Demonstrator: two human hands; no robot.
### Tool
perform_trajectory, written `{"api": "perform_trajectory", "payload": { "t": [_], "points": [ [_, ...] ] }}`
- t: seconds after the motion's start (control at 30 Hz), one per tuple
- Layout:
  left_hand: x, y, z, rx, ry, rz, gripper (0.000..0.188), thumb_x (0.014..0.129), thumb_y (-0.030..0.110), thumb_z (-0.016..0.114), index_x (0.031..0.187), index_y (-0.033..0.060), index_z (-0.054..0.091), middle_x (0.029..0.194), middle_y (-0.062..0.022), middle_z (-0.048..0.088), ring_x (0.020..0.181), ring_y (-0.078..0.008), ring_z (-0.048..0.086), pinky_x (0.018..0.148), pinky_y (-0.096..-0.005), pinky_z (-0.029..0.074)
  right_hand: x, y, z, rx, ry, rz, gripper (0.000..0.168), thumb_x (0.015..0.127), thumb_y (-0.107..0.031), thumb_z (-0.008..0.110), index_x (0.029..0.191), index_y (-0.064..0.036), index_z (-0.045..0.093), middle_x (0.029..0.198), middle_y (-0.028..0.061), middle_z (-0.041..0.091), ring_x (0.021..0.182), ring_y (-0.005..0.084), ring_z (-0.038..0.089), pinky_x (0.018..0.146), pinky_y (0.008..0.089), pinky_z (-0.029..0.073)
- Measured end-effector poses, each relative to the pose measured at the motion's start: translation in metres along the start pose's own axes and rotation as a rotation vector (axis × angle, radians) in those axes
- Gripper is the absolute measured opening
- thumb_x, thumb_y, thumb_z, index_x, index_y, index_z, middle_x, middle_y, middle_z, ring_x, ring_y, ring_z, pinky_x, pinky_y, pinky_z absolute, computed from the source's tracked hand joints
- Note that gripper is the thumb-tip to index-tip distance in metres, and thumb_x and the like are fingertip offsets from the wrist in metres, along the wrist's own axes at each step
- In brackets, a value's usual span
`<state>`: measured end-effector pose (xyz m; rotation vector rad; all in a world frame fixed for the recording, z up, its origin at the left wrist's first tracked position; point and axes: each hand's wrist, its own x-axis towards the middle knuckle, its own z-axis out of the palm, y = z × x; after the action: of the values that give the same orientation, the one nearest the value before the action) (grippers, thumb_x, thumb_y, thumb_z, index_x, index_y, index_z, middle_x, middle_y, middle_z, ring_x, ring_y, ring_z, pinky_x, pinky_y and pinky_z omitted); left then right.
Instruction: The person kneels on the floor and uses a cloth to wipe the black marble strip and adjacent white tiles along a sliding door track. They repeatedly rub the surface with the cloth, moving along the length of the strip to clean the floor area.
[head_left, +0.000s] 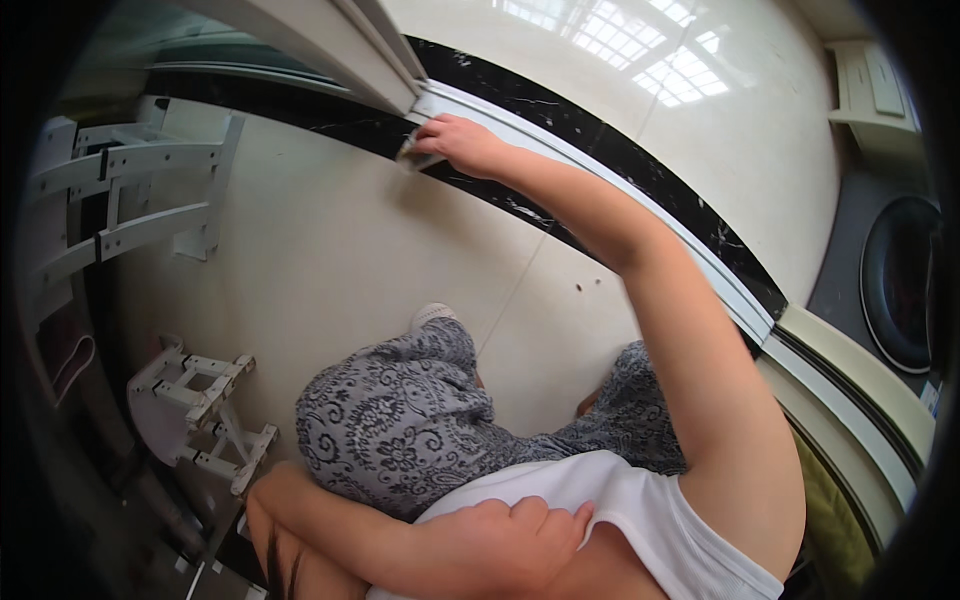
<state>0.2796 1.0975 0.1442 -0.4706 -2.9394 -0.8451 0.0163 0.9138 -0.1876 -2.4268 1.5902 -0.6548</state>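
My right hand (461, 144) reaches far out over the doorway threshold and grips a small, pale, partly see-through object (411, 157). Blur and my fingers keep me from telling what it is. Beside that hand lie the white metal sliding-door track (525, 131) and a black marble strip (517, 201). Close to my chest, my left hand (517, 536) is closed on the neckline of my white top (555, 480). Below the right hand is the pale tiled floor (360, 247), with two small dark specks (588, 285) on it.
A sliding-door frame (375, 60) stands at the track's far end. White stools (135, 172) are at the left, with another low white stool (202, 412) tipped on its side nearby. Beyond the threshold, a washing machine (896, 285) and a cream cabinet (870, 90) stand at the right.
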Motion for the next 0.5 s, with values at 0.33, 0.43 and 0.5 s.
{"api": "perform_trajectory", "payload": {
  "t": [0.33, 0.43, 0.5],
  "points": [
    [-0.008, -0.003, -0.009, -0.011, -0.15, 0.14, 0.035, 0.082, 0.018, 0.059, 0.113, 0.0036, 0.066, 0.074, -0.0011, 0.053, 0.063, -0.0152, 0.052, 0.047, -0.0279, 0.038, -0.023, -0.033, 0.049, -0.059, 0.241, 0.021, 0.02, 0.082, -0.013, 0.057, 0.096, -0.016, 0.071, 0.111, 0.0045, 0.059, 0.11, 0.0253, 0.055, 0.096, 0.0347, 0.047],
    [-0.016, 0.005, 0.012, 0.142, -0.04, 0.35, 0.035, 0.074, 0.018, 0.062, 0.106, 0.0098, 0.072, 0.064, 0.005, 0.034, 0.053, -0.0082, 0.037, 0.041, -0.0225, 0.021, -0.079, -0.036, 0.007, -0.072, 0.222, 0.011, 0.01, 0.079, -0.012, 0.061, 0.085, -0.011, 0.068, 0.113, 0.0075, 0.059, 0.115, 0.0271, 0.053, 0.098, 0.035, 0.046],
    [-0.02, 0.01, 0.015, 0.15, -0.013, 0.437, 0.039, 0.075, 0.018, 0.06, 0.11, 0.0059, 0.071, 0.066, 0.0043, 0.037, 0.054, -0.0086, 0.038, 0.039, -0.0221, 0.022, -0.126, -0.041, -0.014, -0.125, 0.192, 0.062, 0.008, 0.076, -0.01, 0.063, 0.083, -0.009, 0.067, 0.114, 0.0082, 0.059, 0.118, 0.0279, 0.052, 0.101, 0.0362, 0.045]
  ]
}}
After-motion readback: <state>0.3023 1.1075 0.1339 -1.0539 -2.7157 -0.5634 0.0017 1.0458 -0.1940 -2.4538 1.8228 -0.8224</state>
